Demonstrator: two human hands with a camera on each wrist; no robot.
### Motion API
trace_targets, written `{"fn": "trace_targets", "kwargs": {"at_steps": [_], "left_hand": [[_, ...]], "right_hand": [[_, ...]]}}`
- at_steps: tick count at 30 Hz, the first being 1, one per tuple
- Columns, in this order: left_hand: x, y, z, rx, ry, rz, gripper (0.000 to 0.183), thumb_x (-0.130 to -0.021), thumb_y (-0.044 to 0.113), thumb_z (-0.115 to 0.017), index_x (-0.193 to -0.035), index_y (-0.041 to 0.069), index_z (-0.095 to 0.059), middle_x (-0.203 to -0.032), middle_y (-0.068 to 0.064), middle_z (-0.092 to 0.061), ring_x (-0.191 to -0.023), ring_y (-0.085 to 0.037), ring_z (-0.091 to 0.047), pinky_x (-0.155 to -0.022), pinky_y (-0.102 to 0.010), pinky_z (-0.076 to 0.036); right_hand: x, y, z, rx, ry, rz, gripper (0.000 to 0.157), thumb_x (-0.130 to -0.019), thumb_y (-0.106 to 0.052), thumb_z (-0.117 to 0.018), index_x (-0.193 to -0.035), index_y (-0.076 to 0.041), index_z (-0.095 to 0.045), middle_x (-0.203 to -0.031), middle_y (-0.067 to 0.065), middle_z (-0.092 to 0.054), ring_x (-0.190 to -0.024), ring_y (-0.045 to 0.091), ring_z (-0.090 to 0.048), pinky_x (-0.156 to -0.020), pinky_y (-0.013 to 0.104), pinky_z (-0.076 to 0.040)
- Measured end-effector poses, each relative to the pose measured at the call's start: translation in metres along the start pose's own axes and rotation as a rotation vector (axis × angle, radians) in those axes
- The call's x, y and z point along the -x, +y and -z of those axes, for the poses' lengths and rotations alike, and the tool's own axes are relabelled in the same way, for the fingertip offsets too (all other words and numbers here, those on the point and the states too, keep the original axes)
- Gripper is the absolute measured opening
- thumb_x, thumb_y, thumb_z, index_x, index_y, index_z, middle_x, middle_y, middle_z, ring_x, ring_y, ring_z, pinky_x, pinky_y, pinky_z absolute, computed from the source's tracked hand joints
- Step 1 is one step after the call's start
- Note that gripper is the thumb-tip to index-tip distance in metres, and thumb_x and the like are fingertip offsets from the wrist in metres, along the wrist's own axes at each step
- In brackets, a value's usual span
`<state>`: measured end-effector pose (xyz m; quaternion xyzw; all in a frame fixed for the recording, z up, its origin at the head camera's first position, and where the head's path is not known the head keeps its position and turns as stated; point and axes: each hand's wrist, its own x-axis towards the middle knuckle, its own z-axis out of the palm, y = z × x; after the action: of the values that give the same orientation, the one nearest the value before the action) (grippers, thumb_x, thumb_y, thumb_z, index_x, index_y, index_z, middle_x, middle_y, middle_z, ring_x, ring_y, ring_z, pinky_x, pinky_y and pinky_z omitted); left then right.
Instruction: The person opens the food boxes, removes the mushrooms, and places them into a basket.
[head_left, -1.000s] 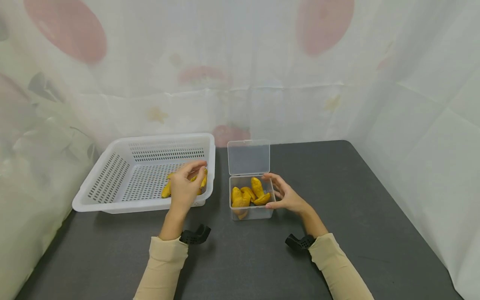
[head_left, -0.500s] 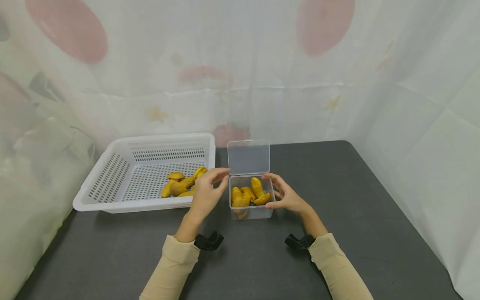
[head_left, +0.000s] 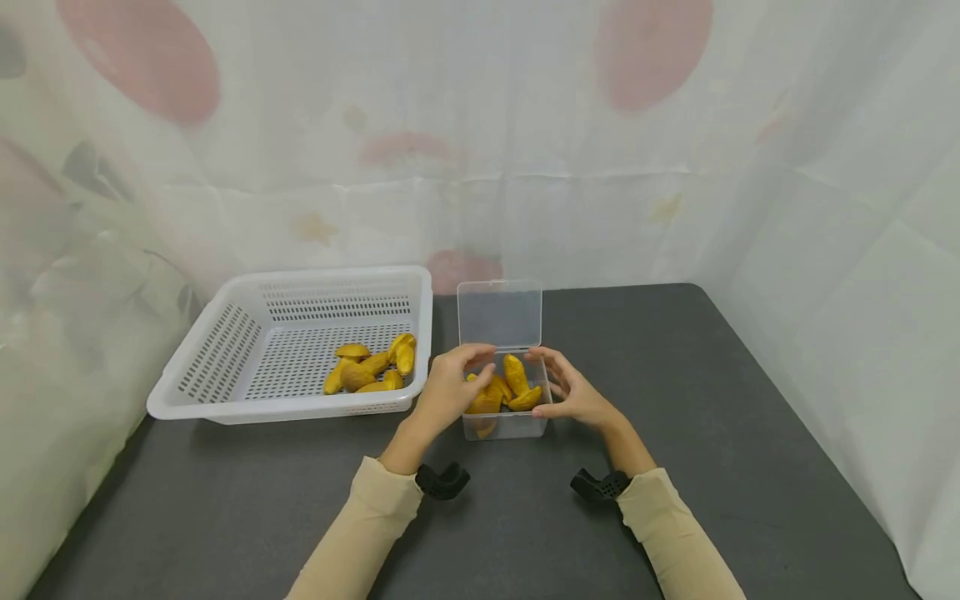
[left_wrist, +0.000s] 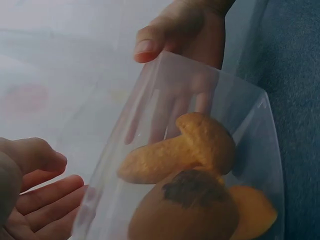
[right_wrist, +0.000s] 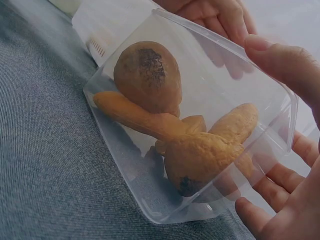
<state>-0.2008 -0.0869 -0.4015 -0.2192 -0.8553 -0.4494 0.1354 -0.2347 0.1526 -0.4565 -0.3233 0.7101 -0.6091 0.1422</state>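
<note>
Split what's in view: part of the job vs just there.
Job:
White basket
Clear lidded box, held by right hand
Yellow mushroom-shaped pieces, in both
Left hand, at the box

Just there:
Dark tabletop
Printed curtain
Black wrist cameras

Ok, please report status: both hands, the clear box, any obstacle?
Left hand at left edge of clear box, nothing visible in it. Right hand grips the box's right side. Lid raised, yellow mushrooms inside. Obstacle: only left hand, hiding left rim.
</note>
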Motion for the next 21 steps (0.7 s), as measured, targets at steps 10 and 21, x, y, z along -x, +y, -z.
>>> {"fn": "trace_targets", "kwargs": {"at_steps": [10, 21], "left_hand": [[-0.006, 0.003, -0.015, -0.072, -0.075, 0.006, 0.028, -0.091, 0.009, -0.065, -0.118, 0.002, -0.066, -0.118, -0.016, -0.069, -0.109, -0.031, -0.067, -0.091, -0.042, -0.058], [-0.012, 0.003, -0.022, -0.112, -0.099, -0.020, 0.029, -0.090, 0.007, -0.066, -0.118, -0.002, -0.065, -0.117, -0.018, -0.069, -0.106, -0.034, -0.066, -0.090, -0.043, -0.058]], "right_hand": [[-0.001, 0.001, 0.001, 0.007, 0.003, 0.009, 0.092, -0.081, -0.019, -0.078, -0.150, -0.001, -0.019, -0.155, 0.027, -0.021, -0.150, 0.046, -0.005, -0.113, 0.076, -0.015], [0.000, 0.002, 0.001, -0.006, -0.002, 0.009, 0.091, -0.082, -0.019, -0.077, -0.150, -0.003, -0.019, -0.156, 0.027, -0.019, -0.149, 0.047, -0.006, -0.113, 0.074, -0.016]]}}
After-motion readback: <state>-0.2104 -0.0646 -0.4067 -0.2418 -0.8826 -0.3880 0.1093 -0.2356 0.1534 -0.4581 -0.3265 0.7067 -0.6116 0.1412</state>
